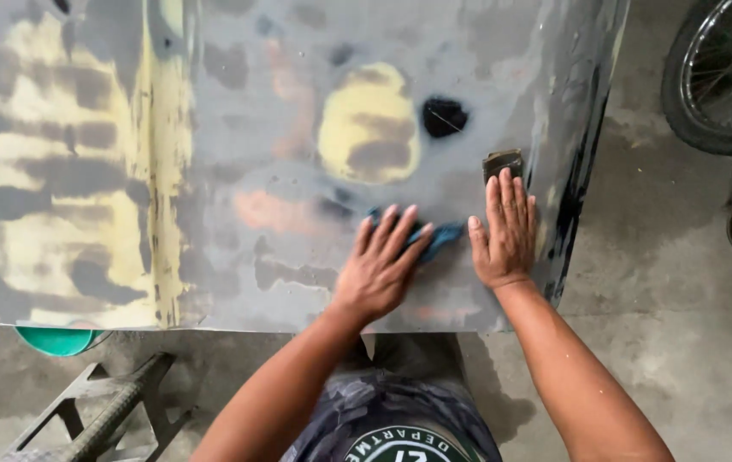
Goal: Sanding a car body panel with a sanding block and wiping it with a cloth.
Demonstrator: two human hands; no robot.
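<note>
Blue cloth (434, 237) under left hand (380, 267), prob. pressed.

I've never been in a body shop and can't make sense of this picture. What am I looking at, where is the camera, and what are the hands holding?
The camera sits on a person's head and looks down at their own bare hands. They lean over a large grey panel patched with yellow, pink and dark areas, resting above a concrete floor. The left hand presses a blue cloth flat on the panel. The right hand lies flat with its fingertips on a small dark block. A wheel stands at upper right.
</note>
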